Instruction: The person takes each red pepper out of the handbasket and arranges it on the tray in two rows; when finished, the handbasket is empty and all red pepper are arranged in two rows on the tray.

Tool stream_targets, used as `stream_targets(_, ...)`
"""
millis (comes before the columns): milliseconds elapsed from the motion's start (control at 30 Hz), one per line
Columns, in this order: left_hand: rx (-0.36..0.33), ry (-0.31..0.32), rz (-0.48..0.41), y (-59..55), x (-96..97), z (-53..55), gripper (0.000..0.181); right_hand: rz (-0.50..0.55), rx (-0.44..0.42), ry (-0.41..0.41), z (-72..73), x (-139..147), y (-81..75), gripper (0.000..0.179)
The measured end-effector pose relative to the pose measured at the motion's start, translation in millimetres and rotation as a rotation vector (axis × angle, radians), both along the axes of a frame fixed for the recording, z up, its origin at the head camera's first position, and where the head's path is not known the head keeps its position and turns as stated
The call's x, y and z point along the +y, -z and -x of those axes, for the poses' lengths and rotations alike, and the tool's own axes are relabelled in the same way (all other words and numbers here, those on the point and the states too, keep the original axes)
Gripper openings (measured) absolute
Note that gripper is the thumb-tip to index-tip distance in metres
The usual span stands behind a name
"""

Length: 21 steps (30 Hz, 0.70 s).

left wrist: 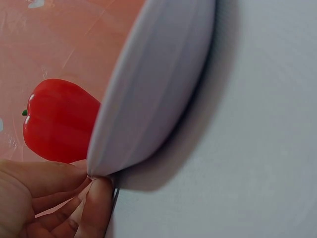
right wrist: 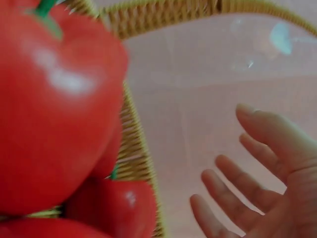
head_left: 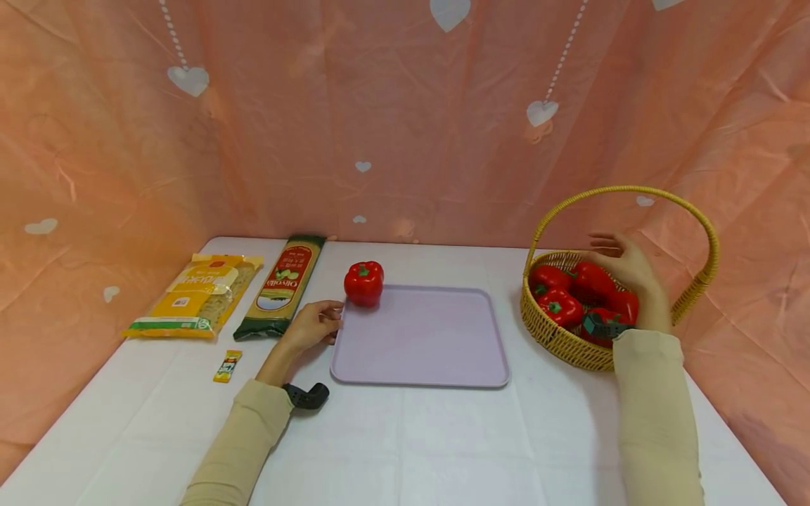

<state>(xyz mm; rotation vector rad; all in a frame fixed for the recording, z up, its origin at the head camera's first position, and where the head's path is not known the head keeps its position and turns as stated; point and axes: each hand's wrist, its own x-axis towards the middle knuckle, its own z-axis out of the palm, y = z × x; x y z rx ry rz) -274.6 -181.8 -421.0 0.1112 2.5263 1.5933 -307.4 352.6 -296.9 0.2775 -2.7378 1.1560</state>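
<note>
My left hand (head_left: 314,325) pinches the left edge of a pale purple tray (head_left: 420,341) between thumb and fingers; the left wrist view shows the fingertips at the tray's rim (left wrist: 119,124). One red bell pepper (head_left: 364,284) with a green stem sits at the tray's back left corner. Over the back of a yellow wicker basket (head_left: 557,350), my right hand (head_left: 631,270) has its fingers spread and holds nothing. Several red bell peppers (head_left: 560,308) lie in this basket. A large bell pepper (right wrist: 59,109) is close to the camera in the right wrist view, apart from the fingers.
Left of the tray lie a long green and gold Olivoilà packet (head_left: 285,281) and a yellow bag (head_left: 196,295) with a clear window. A small yellow sachet (head_left: 228,366) is nearer the front. The basket's tall handle (head_left: 623,188) arches above the right hand. A pink curtain (head_left: 405,119) hangs behind.
</note>
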Motion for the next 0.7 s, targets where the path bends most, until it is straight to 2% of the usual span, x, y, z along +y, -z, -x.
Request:
stream_targets(167, 0.012, 0.006, 0.0, -0.5, -0.5, -0.3, 0.041, 0.04, 0.015, 0.073, 7.0, 8.0, 13.1, 0.062)
stream_targets(400, 0.017, 0.008, 0.004, 0.9, -0.5, -0.3, 0.041, 0.083, 0.082, 0.117, 11.3, 10.7, 29.6, 0.061)
stream_targets(567, 0.024, 0.014, -0.027, 1.6, 0.2, -0.8, 0.041, 0.077, 0.05, 0.157, 12.0, 12.0, 36.2, 0.063)
stream_targets(700, 0.04, 0.023, -0.039, 1.1, 0.9, -1.6, 0.041, 0.069, 0.019, 0.149, 13.6, 13.0, 38.1, 0.064)
